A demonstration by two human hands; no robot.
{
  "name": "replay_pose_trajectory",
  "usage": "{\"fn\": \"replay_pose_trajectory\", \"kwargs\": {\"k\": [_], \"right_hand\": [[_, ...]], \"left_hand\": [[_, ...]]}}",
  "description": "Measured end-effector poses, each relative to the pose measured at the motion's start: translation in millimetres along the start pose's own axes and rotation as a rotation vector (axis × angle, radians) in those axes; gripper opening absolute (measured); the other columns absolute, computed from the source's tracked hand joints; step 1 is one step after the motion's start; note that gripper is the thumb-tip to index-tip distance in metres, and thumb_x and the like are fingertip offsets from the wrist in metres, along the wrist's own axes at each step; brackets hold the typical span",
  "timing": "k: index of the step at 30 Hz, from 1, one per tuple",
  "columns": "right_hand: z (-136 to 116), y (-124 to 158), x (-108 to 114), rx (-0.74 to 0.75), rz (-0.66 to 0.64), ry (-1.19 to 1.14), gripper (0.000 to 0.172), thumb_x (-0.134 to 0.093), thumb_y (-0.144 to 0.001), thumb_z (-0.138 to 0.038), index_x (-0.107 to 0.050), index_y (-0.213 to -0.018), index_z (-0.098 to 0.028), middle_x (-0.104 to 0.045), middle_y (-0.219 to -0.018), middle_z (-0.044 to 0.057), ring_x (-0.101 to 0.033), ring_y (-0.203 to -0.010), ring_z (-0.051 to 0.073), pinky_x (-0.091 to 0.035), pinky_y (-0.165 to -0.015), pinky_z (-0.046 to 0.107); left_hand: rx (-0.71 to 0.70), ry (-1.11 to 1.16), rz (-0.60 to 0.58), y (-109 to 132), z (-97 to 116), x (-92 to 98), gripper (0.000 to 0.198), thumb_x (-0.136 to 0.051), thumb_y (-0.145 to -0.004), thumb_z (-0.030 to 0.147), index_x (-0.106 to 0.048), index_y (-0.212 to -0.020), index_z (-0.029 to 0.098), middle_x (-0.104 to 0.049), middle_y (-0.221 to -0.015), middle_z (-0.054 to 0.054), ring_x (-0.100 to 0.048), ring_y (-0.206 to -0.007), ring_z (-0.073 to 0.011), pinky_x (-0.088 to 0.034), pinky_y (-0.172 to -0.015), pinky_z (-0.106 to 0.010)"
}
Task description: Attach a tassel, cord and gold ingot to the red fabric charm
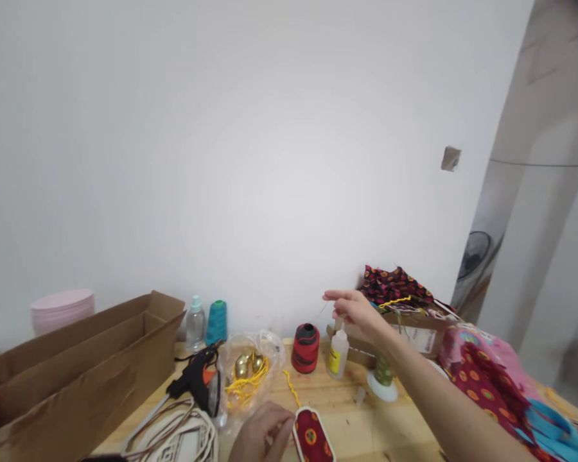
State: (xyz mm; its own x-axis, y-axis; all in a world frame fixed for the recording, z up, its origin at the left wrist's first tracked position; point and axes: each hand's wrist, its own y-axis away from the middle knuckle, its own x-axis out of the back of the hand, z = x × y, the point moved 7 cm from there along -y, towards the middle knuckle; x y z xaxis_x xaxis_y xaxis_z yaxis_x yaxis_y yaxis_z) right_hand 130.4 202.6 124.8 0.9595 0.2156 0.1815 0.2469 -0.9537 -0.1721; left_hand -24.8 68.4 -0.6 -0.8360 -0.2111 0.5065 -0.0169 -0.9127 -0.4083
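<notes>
My right hand is raised above the table with its fingers pinched on a thin thread that runs down toward the red and black thread spool. My left hand rests low at the table's front, fingers curled against a red patterned fabric piece with a white rim. A short yellow cord lies just behind that piece. A small glue bottle stands right of the red spool, below my right hand.
An open cardboard box fills the left. A black and orange glue gun, a plastic bag with yellow cord and gold pieces, a teal spool and a clear bottle stand mid-table. Patterned fabrics pile up on the right.
</notes>
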Motion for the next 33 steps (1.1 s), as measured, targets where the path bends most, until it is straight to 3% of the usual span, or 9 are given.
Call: {"fn": "replay_pose_trajectory", "kwargs": {"k": [3,7,11,13,15,19,25,30,33], "right_hand": [[-3.8,9.8,-14.4,0.048,-0.043,0.082,0.026,-0.043,-0.067,-0.013,-0.062,-0.085,-0.012,-0.062,-0.095,0.01,-0.048,-0.041,0.003,-0.026,-0.031,0.014],[-22.3,30.8,-31.4,0.128,-0.172,0.239,0.025,-0.043,-0.072,-0.021,-0.063,-0.086,-0.015,-0.065,-0.086,0.004,-0.048,-0.042,0.004,-0.028,-0.034,0.015],[-19.4,50.8,-37.6,0.15,-0.283,0.524,0.017,-0.058,-0.063,-0.03,-0.064,-0.055,-0.016,-0.062,-0.05,0.001,-0.053,-0.045,0.012,-0.036,-0.042,0.02],[-9.8,48.7,-33.9,0.165,-0.187,0.678,0.018,-0.06,-0.061,-0.032,-0.063,-0.054,-0.016,-0.063,-0.056,0.004,-0.057,-0.059,0.018,-0.04,-0.053,0.026],[3.5,40.1,-32.9,0.177,-0.055,0.8,0.017,-0.059,-0.063,-0.029,-0.063,-0.072,-0.015,-0.065,-0.077,0.011,-0.057,-0.079,0.025,-0.039,-0.067,0.033],[38.6,18.5,-48.9,0.143,0.062,0.921,0.048,-0.067,-0.053,-0.023,-0.055,-0.097,-0.009,-0.06,-0.092,0.02,-0.056,-0.084,0.031,-0.039,-0.069,0.038],[56.8,10.5,-64.8,0.172,0.118,0.85,0.037,-0.06,-0.058,-0.023,-0.053,-0.092,-0.01,-0.062,-0.084,0.016,-0.058,-0.078,0.028,-0.041,-0.065,0.034],[31.5,37.9,-61.3,0.336,0.04,0.645,0.045,-0.061,-0.06,-0.026,-0.046,-0.102,-0.02,-0.061,-0.089,0.001,-0.056,-0.079,0.016,-0.041,-0.069,0.022],[3.1,70.1,-59.9,0.519,-0.084,0.415,0.056,-0.067,-0.053,-0.021,-0.047,-0.105,-0.023,-0.058,-0.097,0.001,-0.054,-0.085,0.017,-0.041,-0.073,0.023]], "left_hand": [[-0.02,0.038,0.041,-3.6,9.9,1.7,0.02,-0.049,-0.074,0.032,-0.067,-0.076,0.023,-0.067,-0.078,-0.007,-0.06,-0.072,-0.0198,-0.048,-0.061,-0.025],[-0.052,0.014,0.135,-20.6,30.3,13.6,0.02,-0.053,-0.071,0.028,-0.065,-0.086,0.024,-0.063,-0.096,-0.008,-0.056,-0.089,-0.0222,-0.043,-0.08,-0.032],[-0.014,0.082,0.223,-41.3,36.2,27.5,0.018,-0.05,-0.071,0.028,-0.061,-0.083,0.019,-0.062,-0.087,-0.008,-0.057,-0.076,-0.0202,-0.048,-0.067,-0.033],[0.012,0.128,0.254,-47.0,30.7,29.7,0.017,-0.05,-0.071,0.03,-0.061,-0.077,0.018,-0.062,-0.083,-0.007,-0.058,-0.071,-0.0193,-0.048,-0.062,-0.031],[0.04,0.178,0.305,-48.6,21.9,29.7,0.018,-0.053,-0.068,0.032,-0.061,-0.075,0.018,-0.061,-0.085,-0.007,-0.058,-0.067,-0.0183,-0.049,-0.06,-0.031],[0.063,0.266,0.361,-48.1,8.8,24.4,0.022,-0.058,-0.063,0.033,-0.063,-0.077,0.018,-0.058,-0.093,-0.009,-0.059,-0.065,-0.018,-0.05,-0.058,-0.032],[0.07,0.337,0.384,-43.1,-6.9,29.6,0.029,-0.059,-0.061,0.038,-0.062,-0.081,0.017,-0.057,-0.096,-0.011,-0.059,-0.068,-0.0182,-0.05,-0.063,-0.032],[0.18,0.525,0.499,-31.3,-23.5,40.9,0.047,-0.062,-0.057,0.048,-0.056,-0.09,0.015,-0.058,-0.097,-0.012,-0.059,-0.081,-0.021,-0.048,-0.069,-0.029],[0.35,0.666,0.446,-30.0,-19.4,34.4,0.066,-0.059,-0.055,0.056,-0.047,-0.107,0.017,-0.057,-0.103,-0.015,-0.055,-0.096,-0.0242,-0.047,-0.07,-0.029]]}}
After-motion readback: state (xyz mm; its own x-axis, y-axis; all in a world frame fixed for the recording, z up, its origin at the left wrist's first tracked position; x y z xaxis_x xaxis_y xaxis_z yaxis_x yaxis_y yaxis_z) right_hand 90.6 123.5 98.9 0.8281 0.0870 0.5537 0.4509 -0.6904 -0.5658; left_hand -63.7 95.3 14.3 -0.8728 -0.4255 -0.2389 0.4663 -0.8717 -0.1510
